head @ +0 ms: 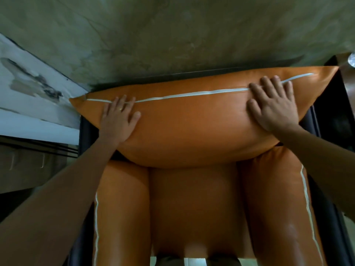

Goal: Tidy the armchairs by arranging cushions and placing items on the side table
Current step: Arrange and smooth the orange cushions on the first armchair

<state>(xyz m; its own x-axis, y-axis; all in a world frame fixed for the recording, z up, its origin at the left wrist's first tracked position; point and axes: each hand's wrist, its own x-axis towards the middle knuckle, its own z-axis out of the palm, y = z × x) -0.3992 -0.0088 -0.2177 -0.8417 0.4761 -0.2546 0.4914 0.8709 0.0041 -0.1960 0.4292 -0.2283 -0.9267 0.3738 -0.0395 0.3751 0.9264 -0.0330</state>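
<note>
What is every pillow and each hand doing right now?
back cushion: leaning at the chair's back, white piping up, both hands on it
left hand: flat, pressing its left end
right hand: flat, fingers spread on its right end
left side cushion: standing on edge, untouched
right side cushion: standing on edge, untouched
seat cushion: lying flat between them

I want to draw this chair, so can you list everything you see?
back cushion: one, orange with white stripe, across the chair's back
side cushions: two, orange, left and right of the seat
seat cushion: one, orange, middle
armchair frame: one, black, around the cushions
wall: one, greenish, behind
panel: one, white with grey marks, left
side table: one, brown, far right, mostly cut off
left hand: one, flat on back cushion's left end
right hand: one, flat on its right end
</note>
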